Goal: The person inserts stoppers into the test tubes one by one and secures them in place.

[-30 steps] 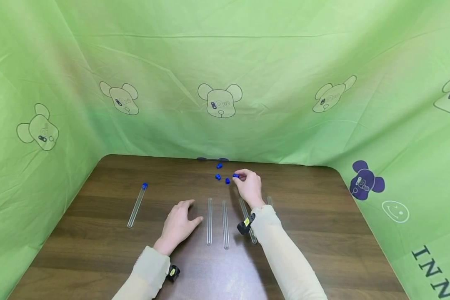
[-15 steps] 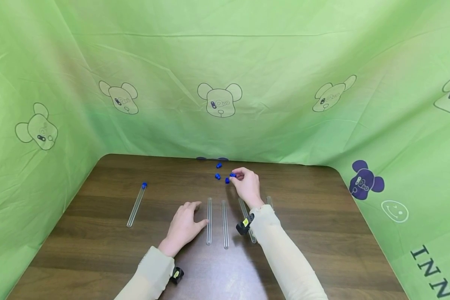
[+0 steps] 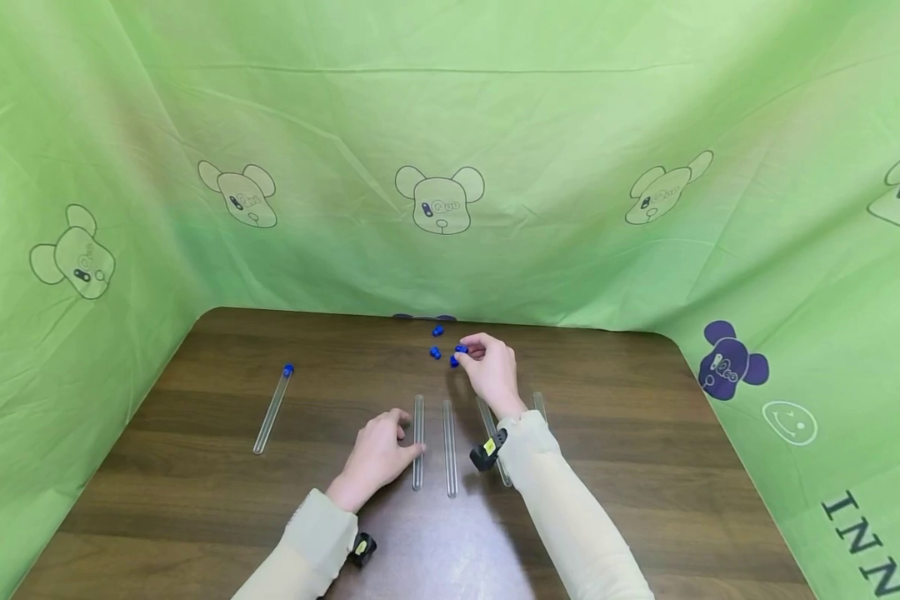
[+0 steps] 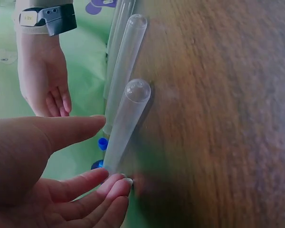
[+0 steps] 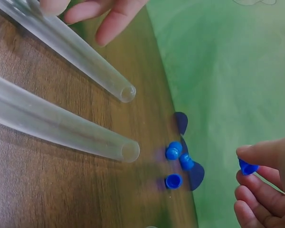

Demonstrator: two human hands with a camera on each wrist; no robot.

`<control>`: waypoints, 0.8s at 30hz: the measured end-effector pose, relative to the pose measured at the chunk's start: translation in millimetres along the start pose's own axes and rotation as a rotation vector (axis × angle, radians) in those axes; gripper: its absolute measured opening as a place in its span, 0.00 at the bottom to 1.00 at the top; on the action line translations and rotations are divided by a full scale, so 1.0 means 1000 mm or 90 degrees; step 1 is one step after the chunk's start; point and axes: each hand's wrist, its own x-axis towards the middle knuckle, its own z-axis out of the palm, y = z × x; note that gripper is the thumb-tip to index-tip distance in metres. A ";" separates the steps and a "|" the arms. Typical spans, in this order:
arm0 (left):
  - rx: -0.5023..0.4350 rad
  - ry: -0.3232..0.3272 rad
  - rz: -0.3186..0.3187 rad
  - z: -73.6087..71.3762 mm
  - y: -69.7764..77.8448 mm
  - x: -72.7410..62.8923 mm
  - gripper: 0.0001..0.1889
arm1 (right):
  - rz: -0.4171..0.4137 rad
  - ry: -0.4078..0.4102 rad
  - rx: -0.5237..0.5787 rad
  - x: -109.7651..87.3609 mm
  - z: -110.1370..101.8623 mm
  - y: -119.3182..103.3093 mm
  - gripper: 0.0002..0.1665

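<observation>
Between thumb and fingertips, my right hand (image 3: 495, 375) pinches a small blue cap (image 5: 248, 167), held above the table near the loose blue caps (image 5: 174, 181). My left hand (image 3: 378, 450) is spread at the leftmost of the bare clear test tubes (image 3: 417, 471). In the left wrist view the thumb and the fingers (image 4: 90, 178) are at this tube's left side, near its far end; contact is hard to tell. The tube lies flat, its rounded end towards me. A second test tube (image 3: 450, 450) lies just to its right.
Further uncapped tubes (image 3: 506, 475) lie partly under my right forearm. A test tube with a blue cap (image 3: 273, 412) lies on the left of the brown wooden table (image 3: 157, 500). A green printed cloth (image 3: 442, 108) hangs behind and at the sides.
My left hand has moved right, up to the leftmost bare tube, and its fingers have bent somewhat. The right hand has shifted slightly left with the cap. The tubes have stayed in place.
</observation>
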 end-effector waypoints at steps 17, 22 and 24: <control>-0.008 -0.025 -0.025 0.011 0.007 0.002 0.21 | -0.003 -0.001 0.003 -0.003 0.001 0.001 0.08; 0.000 -0.027 -0.035 0.012 0.007 0.004 0.21 | 0.002 -0.002 0.007 -0.003 0.001 0.002 0.07; 0.003 -0.030 -0.038 0.012 0.008 0.004 0.20 | 0.004 -0.002 0.007 -0.003 0.001 0.002 0.07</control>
